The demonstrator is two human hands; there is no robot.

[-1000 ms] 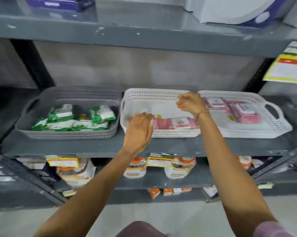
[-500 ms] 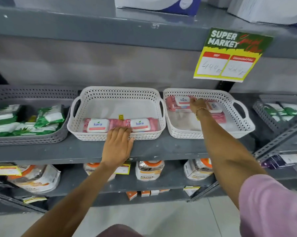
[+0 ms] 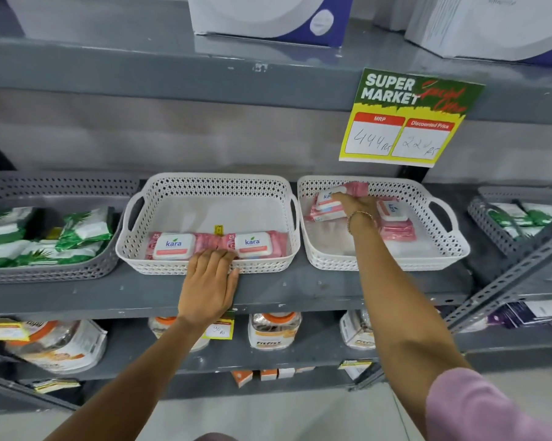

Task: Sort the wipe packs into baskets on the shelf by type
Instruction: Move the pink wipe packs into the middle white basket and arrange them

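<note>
Left hand [image 3: 209, 281] flat, fingers together, on front rim of middle white basket [image 3: 204, 186]; two pink packs [image 3: 211, 245] lie at its 6 o'clock. Right hand [image 3: 357, 203] clamped on pink pack [image 3: 327, 203] in right white basket [image 3: 427, 253], 11 o'clock corner.

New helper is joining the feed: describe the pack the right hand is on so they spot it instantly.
Find the yellow price sign; directly below sits the right-hand white basket. At its back left corner the right hand touches a pink pack. Unlike the flat packs beside it, it sits tilted atop another.
</note>
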